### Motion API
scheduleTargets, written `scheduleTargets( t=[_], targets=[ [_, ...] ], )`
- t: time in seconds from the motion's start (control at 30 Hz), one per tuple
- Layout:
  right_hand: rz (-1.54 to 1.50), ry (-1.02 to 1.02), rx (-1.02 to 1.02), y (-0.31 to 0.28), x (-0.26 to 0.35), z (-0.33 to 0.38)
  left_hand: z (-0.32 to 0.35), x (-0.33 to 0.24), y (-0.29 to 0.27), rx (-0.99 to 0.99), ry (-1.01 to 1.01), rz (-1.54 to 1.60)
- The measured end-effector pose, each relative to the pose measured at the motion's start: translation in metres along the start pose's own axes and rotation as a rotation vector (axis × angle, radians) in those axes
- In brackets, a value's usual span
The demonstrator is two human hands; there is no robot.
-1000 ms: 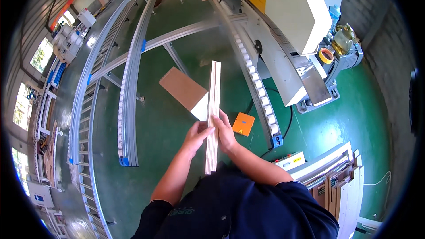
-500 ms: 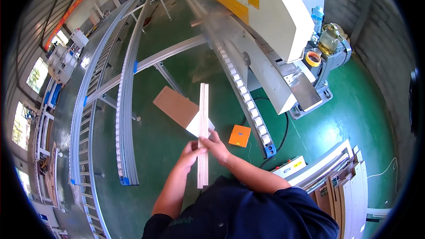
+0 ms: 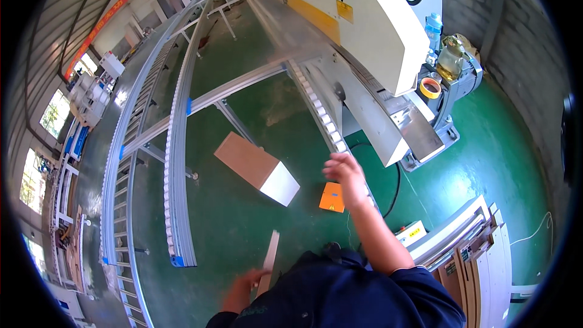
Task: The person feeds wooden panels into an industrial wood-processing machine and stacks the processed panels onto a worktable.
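Note:
Low by my body, my left hand (image 3: 244, 287), smeared by motion, holds a pale wooden strip (image 3: 271, 254); the strip's lower part is hidden by the hand and my dark shirt. My right hand (image 3: 346, 177) is raised over the near end of the roller rail (image 3: 327, 120), fingers loosely bent and apart, with nothing seen in them. Just beyond its wrist side, an orange box (image 3: 331, 197) is partly covered by the hand. A brown block-shaped box with a white end (image 3: 249, 161) stands on the floor between the rails.
A large white and yellow machine (image 3: 388, 36) stands ahead on the right. A second roller rail (image 3: 181, 206) runs along the left, joined by a crossbar (image 3: 237, 83). Stacked boards (image 3: 480, 267) lie at the lower right. A glass jug (image 3: 449, 61) and tape roll (image 3: 430, 88) sit beside the machine.
My right hand has let go of the wooden strip and moved up and right. My left hand has drawn the strip down toward my body.

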State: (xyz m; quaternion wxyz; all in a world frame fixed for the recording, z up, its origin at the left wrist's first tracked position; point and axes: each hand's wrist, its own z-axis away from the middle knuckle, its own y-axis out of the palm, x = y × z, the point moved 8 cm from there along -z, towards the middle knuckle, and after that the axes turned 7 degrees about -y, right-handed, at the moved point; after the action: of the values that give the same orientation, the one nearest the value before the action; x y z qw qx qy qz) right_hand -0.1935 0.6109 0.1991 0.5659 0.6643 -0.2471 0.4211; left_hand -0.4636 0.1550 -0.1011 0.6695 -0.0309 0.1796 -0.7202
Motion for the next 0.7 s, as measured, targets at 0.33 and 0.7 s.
scheduleTargets(
  t=[0.33,0.7],
  targets=[
    [-0.002,-0.041,-0.365,-0.130,-0.003,-0.053,0.053,0.079,0.039,-0.083,-0.158,0.168],
    [0.055,0.102,-0.271,-0.123,-0.037,-0.115,0.058,0.001,0.024,-0.153,0.030,0.287]
  ],
)
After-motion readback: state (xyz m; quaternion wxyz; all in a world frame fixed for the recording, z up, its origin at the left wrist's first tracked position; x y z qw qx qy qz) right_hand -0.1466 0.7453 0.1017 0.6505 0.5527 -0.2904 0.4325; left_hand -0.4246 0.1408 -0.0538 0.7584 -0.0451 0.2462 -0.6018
